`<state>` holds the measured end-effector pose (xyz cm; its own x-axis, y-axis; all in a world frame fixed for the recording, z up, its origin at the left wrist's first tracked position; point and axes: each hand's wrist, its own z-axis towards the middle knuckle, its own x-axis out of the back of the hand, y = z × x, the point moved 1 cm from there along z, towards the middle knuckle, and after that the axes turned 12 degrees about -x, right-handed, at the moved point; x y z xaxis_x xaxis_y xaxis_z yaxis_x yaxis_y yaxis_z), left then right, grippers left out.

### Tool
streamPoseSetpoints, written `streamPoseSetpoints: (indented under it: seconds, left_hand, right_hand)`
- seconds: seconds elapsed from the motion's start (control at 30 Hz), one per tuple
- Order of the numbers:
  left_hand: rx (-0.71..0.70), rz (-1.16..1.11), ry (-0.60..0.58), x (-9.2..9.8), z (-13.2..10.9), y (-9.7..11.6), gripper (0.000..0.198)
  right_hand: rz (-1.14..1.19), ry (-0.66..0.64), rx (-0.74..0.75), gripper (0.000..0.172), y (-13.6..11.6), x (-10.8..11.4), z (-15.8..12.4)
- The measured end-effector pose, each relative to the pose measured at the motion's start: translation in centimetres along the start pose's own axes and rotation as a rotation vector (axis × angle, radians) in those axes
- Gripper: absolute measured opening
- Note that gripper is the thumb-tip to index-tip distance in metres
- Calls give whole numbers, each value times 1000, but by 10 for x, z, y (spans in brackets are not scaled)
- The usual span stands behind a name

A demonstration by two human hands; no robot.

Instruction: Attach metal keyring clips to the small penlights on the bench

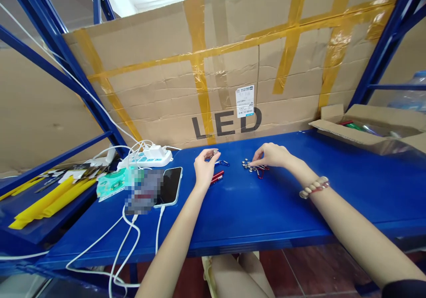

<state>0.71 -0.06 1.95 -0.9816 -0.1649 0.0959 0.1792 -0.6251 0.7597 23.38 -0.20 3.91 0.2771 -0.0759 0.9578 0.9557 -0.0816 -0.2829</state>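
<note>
My left hand [204, 167] is raised a little above the blue shelf [266, 200], its fingers pinched on a small silver piece [213, 152]. Just right of it lie a blue keyring clip [223, 162] and two small red tubes [217, 176]. My right hand [271, 155] rests on the shelf with its fingertips pressed down on a small pile of silver button cells [248, 164] and red clips [261, 171]. A bead bracelet [314, 187] sits on my right wrist.
A phone [171, 185] on a white cable, a blurred packet [143, 190] and a white power strip [146, 157] lie at the left. Yellow strips [49, 198] fill a lower shelf. An open carton [369, 129] stands at the right; taped cardboard [226, 71] backs the shelf.
</note>
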Motion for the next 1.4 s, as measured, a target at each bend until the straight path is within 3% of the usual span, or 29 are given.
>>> streamPoseSetpoints:
  seconds: [0.17, 0.3, 0.37, 0.53, 0.63, 0.87, 1.4]
  left_hand:
    - [86, -38, -42, -5, -4, 1, 22]
    - [93, -99, -69, -10, -7, 0, 25]
    - [94, -88, -76, -11, -8, 0, 26]
    - [102, -107, -112, -11, -9, 0, 27]
    - [93, -132, -165, -11, -10, 0, 30]
    - [128, -177, -251, -16, -15, 0, 29]
    - [207, -250, -106, -14, -10, -3, 31]
  right_hand:
    - [19, -151, 35, 22, 0, -3, 0]
    - [20, -186, 55, 18, 0, -6, 2]
    - [17, -145, 59, 18, 1, -7, 4]
    - [84, 160, 116, 22, -2, -6, 6]
    - [138, 249, 132, 25, -9, -8, 2]
    - [150, 275, 228, 21, -24, -22, -4]
    - [127, 288, 269, 22, -20, -18, -3]
